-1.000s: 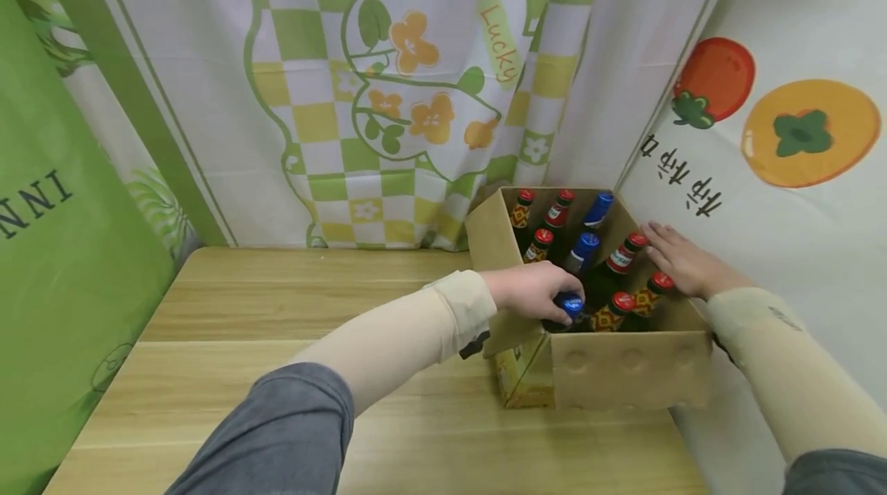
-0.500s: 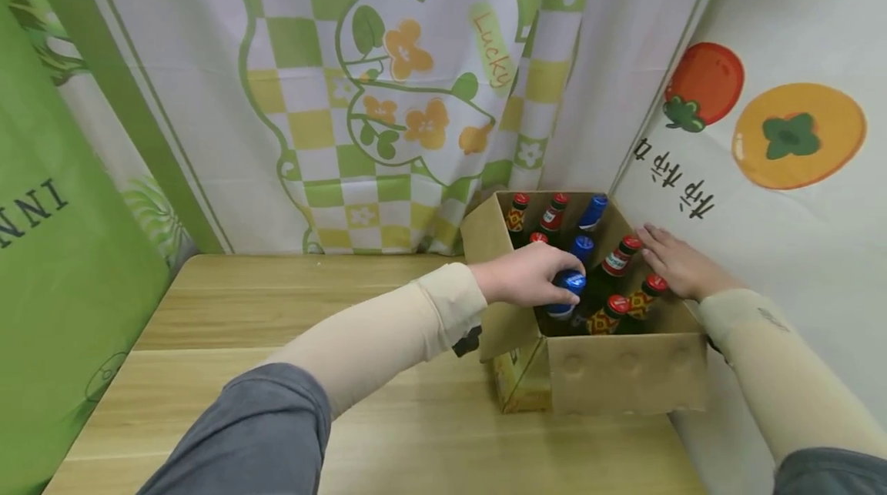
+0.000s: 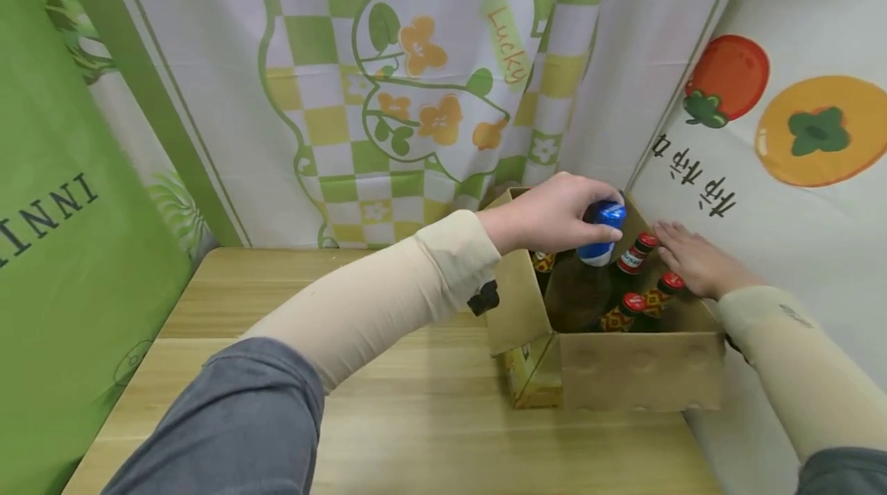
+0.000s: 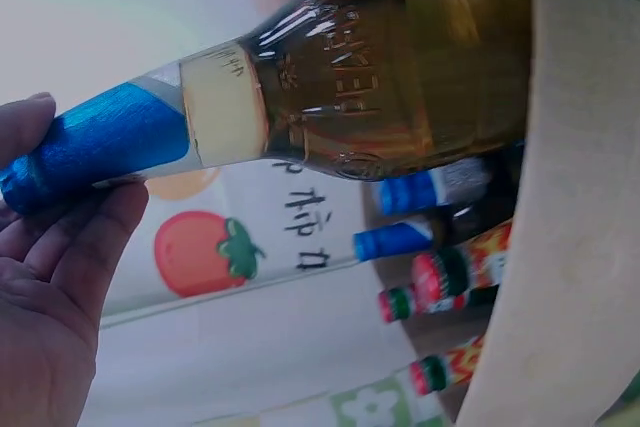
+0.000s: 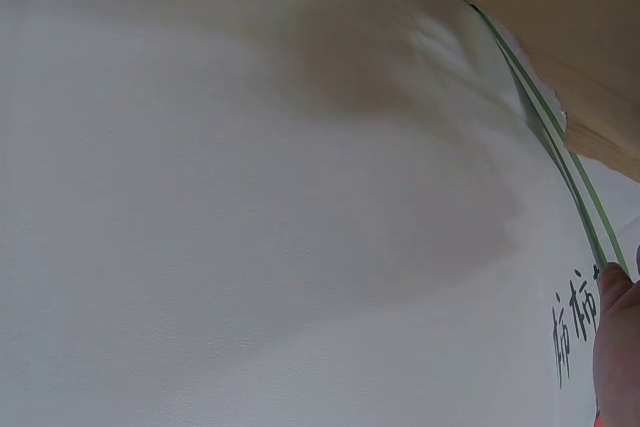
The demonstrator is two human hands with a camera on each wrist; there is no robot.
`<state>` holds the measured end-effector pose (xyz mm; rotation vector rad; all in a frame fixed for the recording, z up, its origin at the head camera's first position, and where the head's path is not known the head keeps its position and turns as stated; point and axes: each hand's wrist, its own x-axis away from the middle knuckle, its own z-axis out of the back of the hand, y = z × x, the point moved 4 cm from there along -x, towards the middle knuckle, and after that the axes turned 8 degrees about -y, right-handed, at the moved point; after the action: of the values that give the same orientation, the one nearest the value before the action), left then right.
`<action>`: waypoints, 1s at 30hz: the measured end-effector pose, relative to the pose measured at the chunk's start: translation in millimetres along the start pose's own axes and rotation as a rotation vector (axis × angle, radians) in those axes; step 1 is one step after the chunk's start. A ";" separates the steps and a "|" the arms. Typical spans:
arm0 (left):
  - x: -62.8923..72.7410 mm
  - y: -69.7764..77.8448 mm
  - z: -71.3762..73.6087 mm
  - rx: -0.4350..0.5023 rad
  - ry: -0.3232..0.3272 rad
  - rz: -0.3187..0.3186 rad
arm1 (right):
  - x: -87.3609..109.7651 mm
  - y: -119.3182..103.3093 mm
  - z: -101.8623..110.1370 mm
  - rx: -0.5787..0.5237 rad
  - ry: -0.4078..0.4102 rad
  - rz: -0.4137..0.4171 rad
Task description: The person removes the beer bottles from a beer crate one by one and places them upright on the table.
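My left hand (image 3: 557, 214) grips the blue foil neck of a beer bottle (image 3: 597, 242) with thumb and fingers. In the left wrist view, the bottle (image 4: 400, 77) shows amber glass with raised lettering, and its body reaches down toward a cardboard flap. It stands partly raised from an open cardboard carton (image 3: 640, 368); its base is hidden. My right hand (image 3: 707, 264) lies with straight fingers along the carton's right edge. Inside the carton are red-capped bottles (image 3: 636, 252) and, in the left wrist view, other blue-foil bottles (image 4: 405, 192).
The carton sits on a wooden table (image 3: 388, 418), at its right side. A printed curtain (image 3: 312, 125) hangs behind, and a white wall covering (image 3: 783, 233) with painted fruit runs close along the right. Carton flaps (image 3: 516, 302) stick out at the left and front.
My left hand has risen and moved away from me and right, drawing the blue-foil bottle upward out of its place. My right hand stays on the carton's edge.
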<state>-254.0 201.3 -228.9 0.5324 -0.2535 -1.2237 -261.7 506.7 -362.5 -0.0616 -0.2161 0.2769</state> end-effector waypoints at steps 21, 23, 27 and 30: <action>52.3 6.9 139.0 0.162 0.342 0.245 | -5.2 6.4 -6.7 -0.022 0.036 0.011; 61.3 -2.4 144.5 0.090 0.321 0.309 | -5.6 7.1 -6.6 -0.039 0.028 0.001; 77.8 -34.7 143.2 -0.028 0.299 0.408 | -4.7 8.1 -7.4 -0.051 0.038 0.013; 88.8 -70.5 129.9 -0.051 0.317 0.454 | -4.8 7.7 -9.5 -0.043 0.063 0.028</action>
<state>-342.5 68.7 -163.2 0.5783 -0.0663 -0.6914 -266.1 512.5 -373.4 -0.1160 -0.1592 0.2981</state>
